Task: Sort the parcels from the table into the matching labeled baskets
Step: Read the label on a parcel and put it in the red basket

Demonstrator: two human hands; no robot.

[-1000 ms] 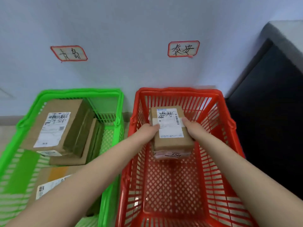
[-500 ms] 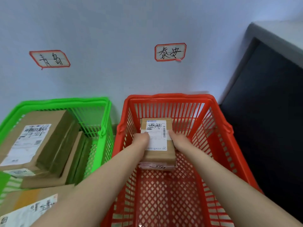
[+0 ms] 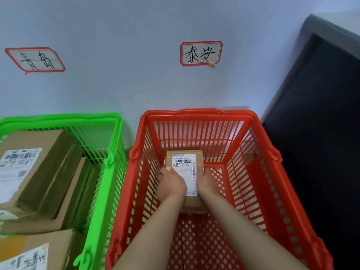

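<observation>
I see my left hand (image 3: 171,185) and right hand (image 3: 208,182) gripping the small cardboard parcel (image 3: 185,166) by its sides. Since a second ago it has dropped from rim height to deep inside the red basket (image 3: 196,114), near the far wall, below the wall label (image 3: 201,53).

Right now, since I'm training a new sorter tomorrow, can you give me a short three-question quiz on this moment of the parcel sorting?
1. True or false: the left hand and right hand hold the small parcel inside the red basket.
2. Multiple choice: the parcel's handwritten characters match A) the sign above the red basket, B) the other sign, C) neither.
3. Fill in: the larger cardboard boxes sit in the ___ basket.
Key: 1 true; 2 A; 3 green basket.
</observation>
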